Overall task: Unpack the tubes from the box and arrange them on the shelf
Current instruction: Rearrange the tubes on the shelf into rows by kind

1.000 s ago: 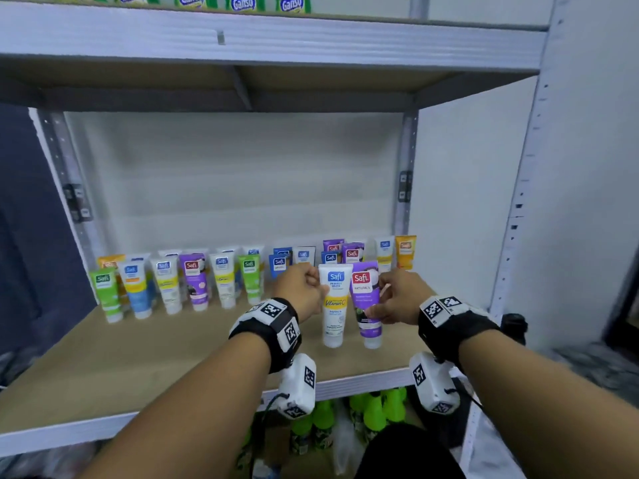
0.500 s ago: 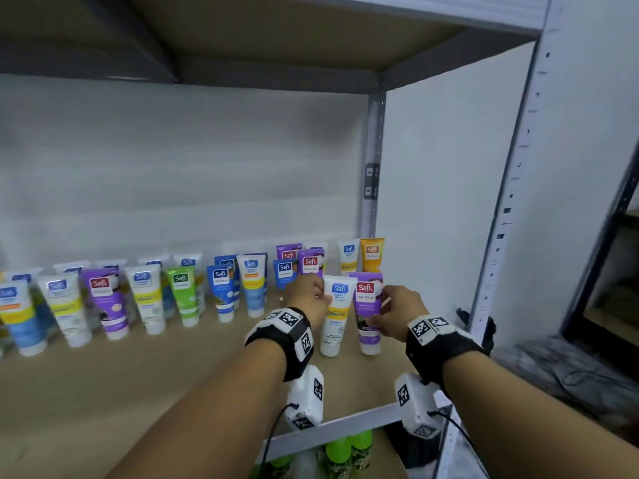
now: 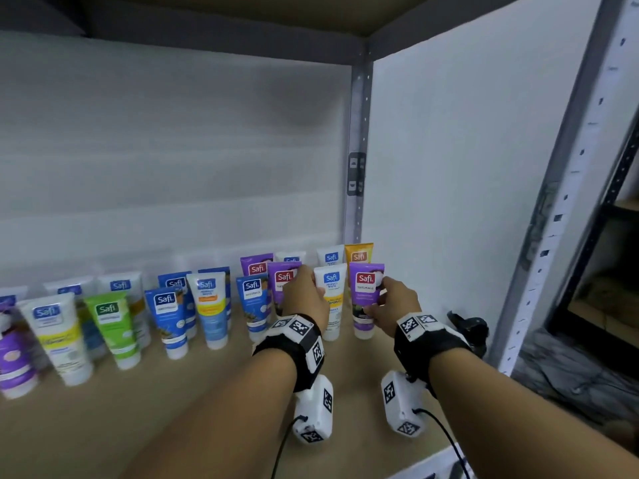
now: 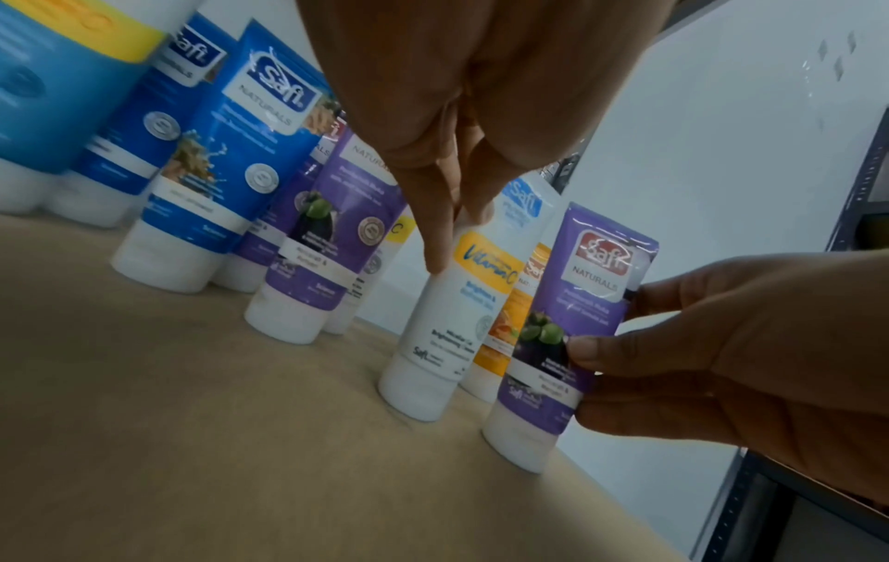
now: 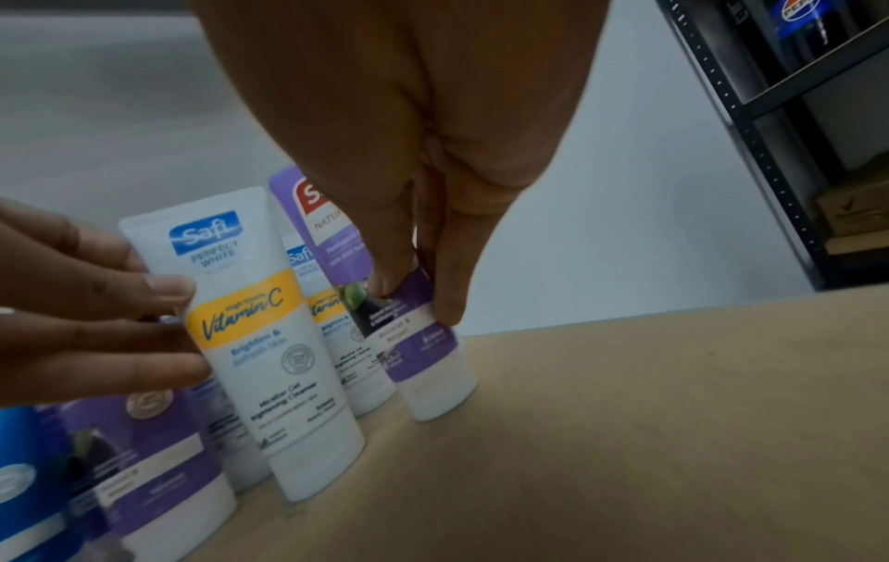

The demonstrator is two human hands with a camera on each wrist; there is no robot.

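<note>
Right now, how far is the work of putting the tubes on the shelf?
Well along. Done: many tubes already stand cap-down in rows on the shelf. In hand: the left hand holds the white Vitamin C tube and the right hand pinches the purple tube; both tubes stand at the right end of the front row. Left: letting go of these two. The box is out of view, so I cannot tell how many tubes remain.

White back wall (image 3: 173, 150) behind, upper left | grey perforated upright (image 3: 358, 150) at centre | black rack (image 5: 750, 125) at right edge, holding a Pepsi bottle (image 5: 798, 15) top right
</note>
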